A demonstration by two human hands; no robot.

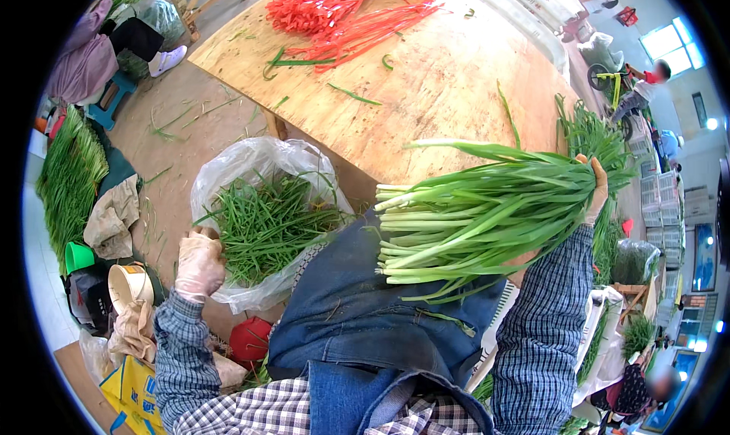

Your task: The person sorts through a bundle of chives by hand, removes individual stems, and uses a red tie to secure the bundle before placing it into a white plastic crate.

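Observation:
A thick bunch of garlic chives (471, 214), with pale white stems and long flat green leaves, lies level over my lap with its stem ends to the left. My right hand (598, 190) is closed around its leafy end, and the leaves hide part of the fingers. My left hand (200, 264), in a thin pale glove, is curled closed beside a clear plastic bag (258, 152). Whether anything is inside that fist is hidden. Loose green leaves (266, 222) fill the bag. Blue aproned legs (380, 302) are beneath the bunch.
A wooden table (449, 85) in front bears red plastic strips (342, 17) and leaf scraps. More chives lie beyond my right hand and in a heap (72, 180) at far left. A cream bucket (129, 284) and yellow bag (131, 393) stand lower left. Other people are around.

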